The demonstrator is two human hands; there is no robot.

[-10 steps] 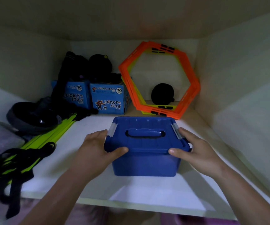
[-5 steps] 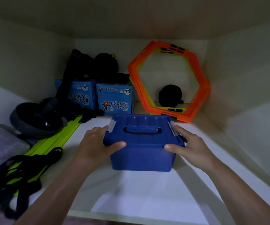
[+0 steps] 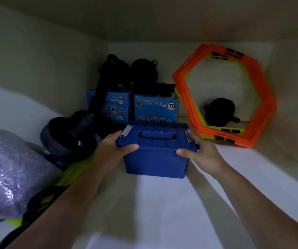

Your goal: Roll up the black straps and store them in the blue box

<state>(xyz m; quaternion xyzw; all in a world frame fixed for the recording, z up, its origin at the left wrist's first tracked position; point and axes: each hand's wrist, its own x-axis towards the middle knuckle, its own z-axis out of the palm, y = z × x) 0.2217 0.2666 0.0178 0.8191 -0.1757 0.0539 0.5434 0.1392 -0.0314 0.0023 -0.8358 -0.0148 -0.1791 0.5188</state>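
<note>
The blue box (image 3: 155, 159), lid closed with a carry handle and grey side clips, sits on the white shelf (image 3: 180, 203) deep inside a cupboard. My left hand (image 3: 112, 150) grips its left end, thumb across the lid's front edge. My right hand (image 3: 200, 153) grips the right end the same way. Loose black straps (image 3: 37, 200) lie tangled over yellow-green bars at the lower left, partly hidden behind my left forearm.
Two blue "Lucky Star" cartons (image 3: 155, 108) stand just behind the box, with dark gear piled on them. Orange hexagon rings (image 3: 223, 96) lean at the back right around a black round object (image 3: 218, 112). A black wheel (image 3: 63, 139) and a purple bubble-wrap bundle (image 3: 6, 168) fill the left.
Both hands have pushed the box further back along the shelf, close up to the blue cartons. The view has shifted inward and to the left.
</note>
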